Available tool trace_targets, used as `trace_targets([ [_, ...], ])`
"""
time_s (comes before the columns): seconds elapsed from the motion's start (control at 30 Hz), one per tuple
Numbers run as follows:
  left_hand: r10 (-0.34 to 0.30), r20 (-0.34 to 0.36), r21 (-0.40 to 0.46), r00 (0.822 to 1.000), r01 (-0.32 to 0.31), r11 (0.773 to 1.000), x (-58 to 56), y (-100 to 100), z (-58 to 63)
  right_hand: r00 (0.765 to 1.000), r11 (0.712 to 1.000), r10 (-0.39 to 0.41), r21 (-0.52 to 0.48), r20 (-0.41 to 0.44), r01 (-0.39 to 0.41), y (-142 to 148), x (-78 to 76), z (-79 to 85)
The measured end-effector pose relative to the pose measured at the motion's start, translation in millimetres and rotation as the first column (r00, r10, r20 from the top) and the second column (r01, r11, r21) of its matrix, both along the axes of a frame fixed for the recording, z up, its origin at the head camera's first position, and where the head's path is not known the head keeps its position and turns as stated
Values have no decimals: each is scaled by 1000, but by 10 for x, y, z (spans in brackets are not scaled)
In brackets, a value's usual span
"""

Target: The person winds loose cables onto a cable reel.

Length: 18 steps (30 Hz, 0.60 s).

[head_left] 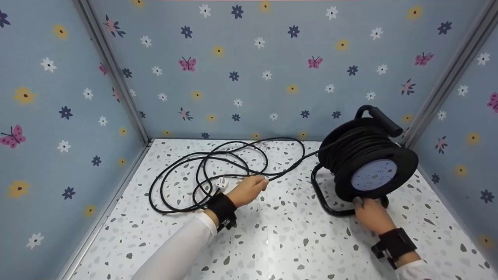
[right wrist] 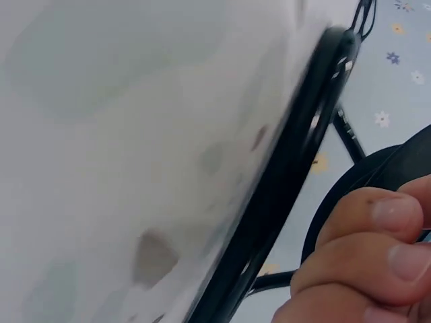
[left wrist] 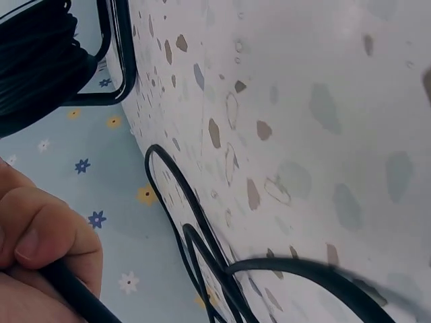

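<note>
A black cable reel (head_left: pixel 404 163) with a pale socket face (head_left: pixel 374 175) stands at the right on its tubular frame (head_left: pixel 325 204). From its drum, black cable (head_left: pixel 315 152) runs left to my left hand (head_left: pixel 247 191), whose fingers curl round it just above the floor. The left wrist view shows the cable passing out below those fingers (left wrist: pixel 50 232). At the reel's lower rim is my right hand (head_left: pixel 374 216), fingers curled and gripping the reel's edge area. The exact part inside that grip is hidden in the right wrist view, where the curled fingers (right wrist: pixel 363 266) cover it.
Loose cable loops (head_left: pixel 155 186) spread over the speckled floor (head_left: pixel 268 237) left of the reel. A white plug (head_left: pixel 221 182) lies among them beside my left wrist. Flower-patterned walls (head_left: pixel 256 77) enclose the back and both sides. The reel's carry handle (head_left: pixel 385 121) points up.
</note>
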<state>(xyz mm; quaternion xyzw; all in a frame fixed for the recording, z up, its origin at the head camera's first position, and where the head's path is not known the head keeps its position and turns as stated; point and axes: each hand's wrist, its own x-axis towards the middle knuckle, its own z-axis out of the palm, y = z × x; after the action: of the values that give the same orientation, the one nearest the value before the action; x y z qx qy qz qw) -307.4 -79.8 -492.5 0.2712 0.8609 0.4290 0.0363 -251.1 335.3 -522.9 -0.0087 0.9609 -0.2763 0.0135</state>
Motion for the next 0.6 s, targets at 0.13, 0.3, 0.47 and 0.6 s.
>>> trace_targets([
  [0.13, -15, -26, -14, 1000, 14, 1000, 0, 125, 10, 999, 999, 10, -33, 45, -8, -91, 7, 63],
  [0.3, -18, -44, -24, 999, 17, 1000, -2, 312, 54, 1000, 998, 15, -65, 20, -14, -229, 27, 124],
  [0.47, -20, -48, -43, 999, 18, 999, -4, 515, 107, 1000, 991, 23, -131, -12, -24, -388, 48, 230],
  [0.6, -31, -52, -37, 998, 29, 999, 2, 666, 149, 998, 980, 24, -196, -49, -33, -483, 54, 341],
])
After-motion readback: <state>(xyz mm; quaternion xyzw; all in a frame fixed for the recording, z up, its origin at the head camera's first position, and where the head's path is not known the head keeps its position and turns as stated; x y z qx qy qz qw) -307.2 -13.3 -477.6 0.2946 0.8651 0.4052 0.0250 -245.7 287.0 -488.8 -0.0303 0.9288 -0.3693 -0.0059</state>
